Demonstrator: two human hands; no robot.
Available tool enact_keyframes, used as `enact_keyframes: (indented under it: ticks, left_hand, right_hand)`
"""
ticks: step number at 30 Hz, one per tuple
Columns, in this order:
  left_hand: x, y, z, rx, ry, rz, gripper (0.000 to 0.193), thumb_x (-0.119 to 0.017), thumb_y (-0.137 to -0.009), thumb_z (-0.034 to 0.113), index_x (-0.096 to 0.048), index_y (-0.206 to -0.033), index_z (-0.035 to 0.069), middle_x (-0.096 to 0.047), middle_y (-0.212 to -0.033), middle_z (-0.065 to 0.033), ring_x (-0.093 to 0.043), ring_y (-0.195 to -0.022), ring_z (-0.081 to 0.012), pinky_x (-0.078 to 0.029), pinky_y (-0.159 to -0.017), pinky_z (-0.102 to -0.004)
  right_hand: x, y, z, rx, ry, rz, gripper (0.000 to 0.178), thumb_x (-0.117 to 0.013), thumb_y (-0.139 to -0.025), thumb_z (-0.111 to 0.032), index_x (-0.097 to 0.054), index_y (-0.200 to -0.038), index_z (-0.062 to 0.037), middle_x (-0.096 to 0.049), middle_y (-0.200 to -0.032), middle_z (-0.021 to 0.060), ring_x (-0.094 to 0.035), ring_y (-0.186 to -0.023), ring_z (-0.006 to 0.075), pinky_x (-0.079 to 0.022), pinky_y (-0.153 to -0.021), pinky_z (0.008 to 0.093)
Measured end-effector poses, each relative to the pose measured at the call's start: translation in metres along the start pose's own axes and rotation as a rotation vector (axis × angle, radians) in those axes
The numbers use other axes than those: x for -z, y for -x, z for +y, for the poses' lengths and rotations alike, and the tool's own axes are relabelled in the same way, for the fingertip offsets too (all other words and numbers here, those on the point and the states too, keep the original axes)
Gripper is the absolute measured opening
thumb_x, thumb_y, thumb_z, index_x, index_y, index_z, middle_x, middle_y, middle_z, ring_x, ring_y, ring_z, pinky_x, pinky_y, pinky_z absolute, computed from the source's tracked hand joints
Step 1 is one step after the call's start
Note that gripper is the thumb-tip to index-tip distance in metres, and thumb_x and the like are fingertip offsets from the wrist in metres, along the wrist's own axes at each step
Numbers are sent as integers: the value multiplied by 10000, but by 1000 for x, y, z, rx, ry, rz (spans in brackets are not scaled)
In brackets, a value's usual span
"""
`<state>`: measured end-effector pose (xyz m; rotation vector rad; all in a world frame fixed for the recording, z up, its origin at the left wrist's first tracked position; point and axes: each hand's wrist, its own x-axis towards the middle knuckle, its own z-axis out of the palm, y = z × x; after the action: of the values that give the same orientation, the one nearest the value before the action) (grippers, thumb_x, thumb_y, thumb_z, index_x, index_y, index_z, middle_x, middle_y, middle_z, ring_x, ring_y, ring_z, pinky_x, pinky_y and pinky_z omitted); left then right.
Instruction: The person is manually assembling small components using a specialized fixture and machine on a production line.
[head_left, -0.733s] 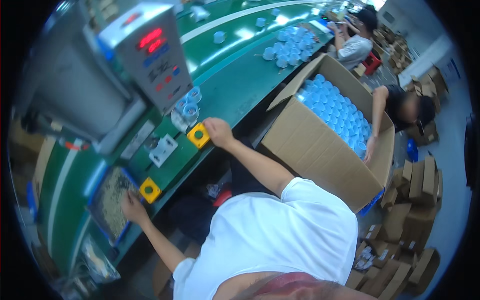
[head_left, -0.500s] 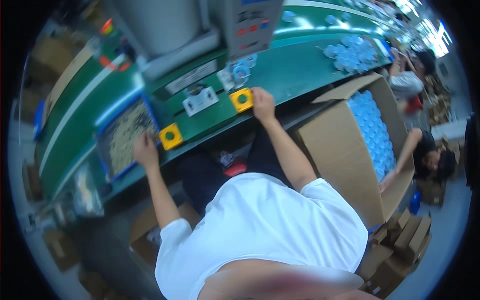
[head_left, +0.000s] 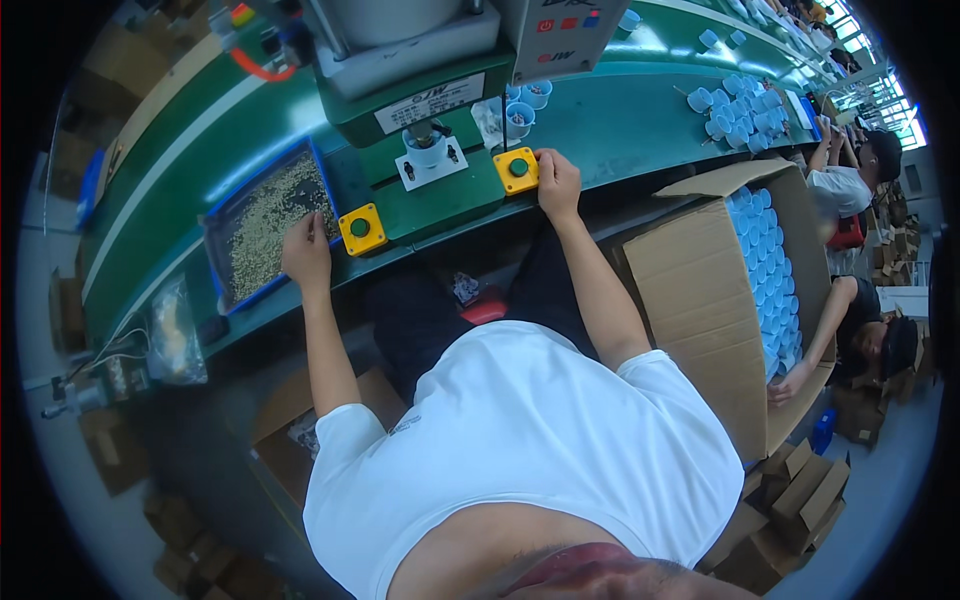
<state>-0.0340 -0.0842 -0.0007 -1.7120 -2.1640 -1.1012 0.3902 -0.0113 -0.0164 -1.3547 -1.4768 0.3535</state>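
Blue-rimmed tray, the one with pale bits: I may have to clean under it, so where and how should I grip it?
Probably the left and right rims, one hand each, from the near side: the tray looks low-walled and holds loose pale bits that could spill if tilted. The left hand and left yellow box crowd its near right corner.

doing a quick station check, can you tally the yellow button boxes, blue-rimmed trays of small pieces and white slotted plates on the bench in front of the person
Yellow button boxes: 2
Blue-rimmed tray of small pieces: 1
White slotted plate: 1
Total: 4
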Motion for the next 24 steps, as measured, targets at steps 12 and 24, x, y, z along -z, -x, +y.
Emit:
enact_keyframes:
  ticks: [12,24]
  left_hand:
    - [21,-78,137,-276,437,-182,174,-822,-857,129,-758,-934,-12,-700,-829,-93,-628,-753,-196,-510,-716,-317]
    - [8,-117,187,-180,374,-747,288,-783,-909,233,-755,-1102,21,-775,-999,-99,-722,-885,-204,-561,-819,-346]
  right_hand:
    - [0,1,1,-5,-4,11,324,-496,-1027,-224,-716,-968,7,-694,-814,177,-683,-725,292,-506,-666,361]
    - [3,0,0,10,3,24,315,-500,-1016,-215,-717,-957,5,-692,-823,186,-678,-739,332,-511,-671,391]
